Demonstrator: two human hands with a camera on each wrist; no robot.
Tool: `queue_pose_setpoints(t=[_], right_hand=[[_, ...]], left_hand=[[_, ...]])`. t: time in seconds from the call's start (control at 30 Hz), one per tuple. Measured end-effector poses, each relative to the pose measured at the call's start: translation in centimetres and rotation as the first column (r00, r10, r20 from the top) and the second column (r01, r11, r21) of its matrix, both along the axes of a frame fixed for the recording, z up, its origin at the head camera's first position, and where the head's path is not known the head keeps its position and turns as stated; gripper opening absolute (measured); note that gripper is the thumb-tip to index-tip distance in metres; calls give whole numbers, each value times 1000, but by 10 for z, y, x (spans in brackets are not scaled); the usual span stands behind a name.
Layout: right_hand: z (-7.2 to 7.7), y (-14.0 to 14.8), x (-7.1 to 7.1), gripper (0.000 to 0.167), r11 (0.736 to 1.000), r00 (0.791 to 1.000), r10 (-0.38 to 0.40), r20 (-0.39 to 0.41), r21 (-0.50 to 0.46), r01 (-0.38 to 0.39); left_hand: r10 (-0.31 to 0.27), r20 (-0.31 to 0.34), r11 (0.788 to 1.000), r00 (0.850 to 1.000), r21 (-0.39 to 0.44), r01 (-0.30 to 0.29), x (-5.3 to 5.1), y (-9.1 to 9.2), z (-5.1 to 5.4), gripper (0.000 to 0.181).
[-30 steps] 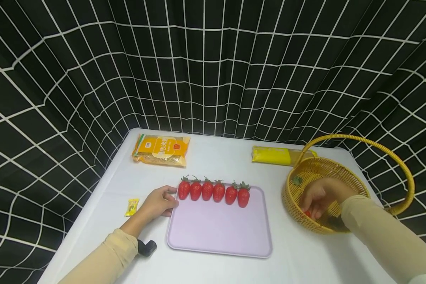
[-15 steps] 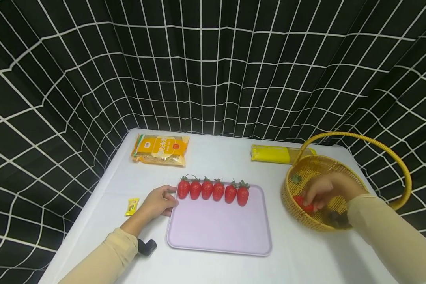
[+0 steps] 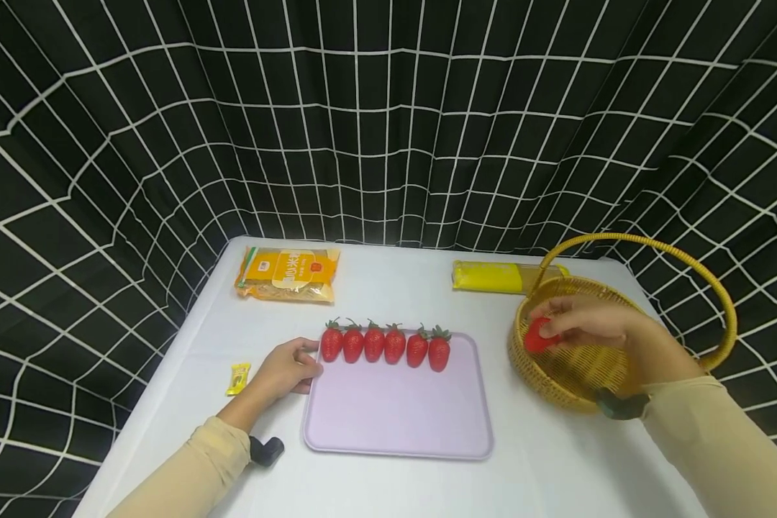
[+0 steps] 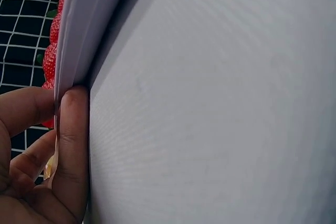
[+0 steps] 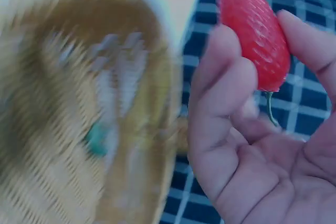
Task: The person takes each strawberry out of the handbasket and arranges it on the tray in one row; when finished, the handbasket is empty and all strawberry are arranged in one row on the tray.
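A red strawberry (image 3: 539, 337) with a thin green stem is pinched between the thumb and fingers of my right hand (image 3: 594, 324), over the wicker basket (image 3: 534, 378). In the right wrist view the held strawberry (image 5: 258, 38) points tip-up, stem toward the palm. My left hand (image 3: 286, 369) grips the left edge of the pale purple tray (image 3: 398, 421). The left wrist view has the tray rim (image 4: 84, 40) between thumb and finger. Several strawberries (image 3: 373, 343) lie side by side along the tray's far edge, leaves pointing away from me.
The basket's tall arched handle (image 3: 699, 270) rises on its right side. Behind stand an orange-and-clear food bag (image 3: 288, 275) and a yellow packet (image 3: 492, 277). A small yellow wrapped sweet (image 3: 237, 378) lies left of the tray. Something green and blurred (image 5: 97, 139) shows in the basket.
My right hand has come up from deep inside the basket, lifting the strawberry toward its far left rim. The left hand keeps its grip on the tray.
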State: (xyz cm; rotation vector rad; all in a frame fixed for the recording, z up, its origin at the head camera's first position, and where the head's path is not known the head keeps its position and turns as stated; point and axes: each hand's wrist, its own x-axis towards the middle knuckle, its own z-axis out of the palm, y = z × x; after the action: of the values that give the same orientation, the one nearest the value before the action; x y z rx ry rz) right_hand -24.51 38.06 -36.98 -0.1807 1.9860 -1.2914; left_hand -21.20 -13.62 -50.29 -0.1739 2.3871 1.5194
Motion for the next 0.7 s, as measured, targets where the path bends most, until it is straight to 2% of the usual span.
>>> queue_pose_setpoints(t=[0.07,0.17,0.27,0.4,0.53,0.7], right_hand=[[7,-17,10,47,999,998,-33,-59,-21,32],[9,-47,22,44,997,994,-59,-94,-56,54],[-1,-79,25,44,996,991,-83,-103,-39,80],[-24,-112,20,42,981,976,-176,-126,63,185],[-49,-128,13,40,936,945,-259,-198,192,296],[-68,-137,12,36,844,912,-199,-360,409,346]], left_hand=[[0,0,1000,1000,1,0,0,-1,-1,51],[-7,0,1000,1000,-2,7,-1,-2,-4,51],[-7,0,1000,1000,-7,7,-3,-3,-5,52],[-2,-5,1000,1000,-5,2,-5,-4,-4,51],[-4,0,1000,1000,-3,4,-4,-4,-5,51],[-7,-9,1000,1000,-4,7,-2,-3,-5,51]])
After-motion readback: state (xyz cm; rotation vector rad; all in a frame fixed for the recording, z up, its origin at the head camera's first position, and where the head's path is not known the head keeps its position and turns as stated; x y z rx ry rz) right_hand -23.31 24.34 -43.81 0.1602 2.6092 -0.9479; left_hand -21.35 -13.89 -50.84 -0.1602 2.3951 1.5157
